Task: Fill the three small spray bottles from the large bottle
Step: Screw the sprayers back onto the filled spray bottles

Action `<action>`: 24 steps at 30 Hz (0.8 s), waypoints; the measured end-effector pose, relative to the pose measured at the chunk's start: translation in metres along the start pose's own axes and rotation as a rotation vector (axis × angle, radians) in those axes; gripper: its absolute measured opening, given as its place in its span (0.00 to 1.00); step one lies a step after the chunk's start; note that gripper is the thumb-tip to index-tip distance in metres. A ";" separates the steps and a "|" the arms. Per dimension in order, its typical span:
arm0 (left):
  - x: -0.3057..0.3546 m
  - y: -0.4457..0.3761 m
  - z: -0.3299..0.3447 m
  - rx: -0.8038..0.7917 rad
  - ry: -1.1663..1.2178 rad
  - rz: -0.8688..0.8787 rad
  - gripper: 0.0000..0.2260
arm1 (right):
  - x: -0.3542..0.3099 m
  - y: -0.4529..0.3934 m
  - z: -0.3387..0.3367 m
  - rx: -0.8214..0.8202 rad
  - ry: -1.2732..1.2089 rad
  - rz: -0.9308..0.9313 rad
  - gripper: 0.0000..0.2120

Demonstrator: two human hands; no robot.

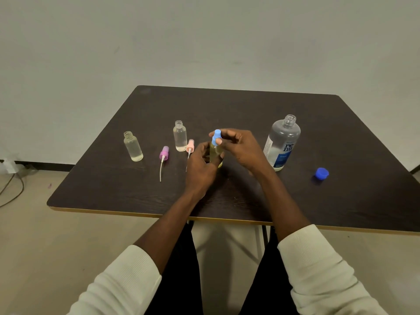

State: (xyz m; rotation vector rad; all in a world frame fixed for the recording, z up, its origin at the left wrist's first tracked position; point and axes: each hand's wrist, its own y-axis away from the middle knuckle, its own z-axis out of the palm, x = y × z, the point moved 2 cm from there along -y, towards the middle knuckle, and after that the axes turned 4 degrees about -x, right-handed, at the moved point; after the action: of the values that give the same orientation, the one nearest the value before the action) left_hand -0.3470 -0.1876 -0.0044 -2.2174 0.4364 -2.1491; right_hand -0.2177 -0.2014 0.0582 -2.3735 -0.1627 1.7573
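At the table's middle my left hand (pixel 201 165) grips a small clear bottle (pixel 216 155) standing upright. My right hand (pixel 238 147) pinches the blue spray top (pixel 216 137) sitting on that bottle's neck. Two more small clear bottles stand uncapped to the left, one at the far left (pixel 133 146) and one nearer the middle (pixel 180 136). A purple spray top (pixel 163 154) and a pink spray top (pixel 190 146) lie on the table beside them, tubes pointing toward me. The large bottle (pixel 281 143) stands open on the right.
The large bottle's blue cap (pixel 321 173) lies on the dark table (pixel 227 201) at the right. The table's front edge is just above my knees. A cable lies on the floor at the left.
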 end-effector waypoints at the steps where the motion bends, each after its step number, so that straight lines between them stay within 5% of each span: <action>1: 0.000 0.000 0.000 -0.001 0.006 0.002 0.14 | 0.001 0.001 0.000 0.031 -0.016 0.002 0.12; 6: 0.003 0.001 0.000 -0.005 0.019 0.015 0.10 | 0.006 0.005 0.007 0.133 -0.051 -0.004 0.11; 12: 0.005 0.002 -0.001 -0.027 0.060 0.016 0.12 | -0.003 -0.001 -0.006 -0.068 -0.053 -0.016 0.15; 19: 0.006 0.002 -0.001 -0.017 0.061 0.022 0.12 | 0.005 0.005 -0.002 0.167 -0.129 0.006 0.13; 24: 0.005 0.001 0.000 -0.030 0.079 0.013 0.13 | -0.003 0.001 -0.006 -0.095 -0.115 -0.023 0.16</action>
State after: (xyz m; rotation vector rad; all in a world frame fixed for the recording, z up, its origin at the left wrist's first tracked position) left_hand -0.3471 -0.1893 0.0008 -2.1438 0.4883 -2.2448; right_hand -0.2130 -0.2034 0.0629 -2.3244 -0.2941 1.9170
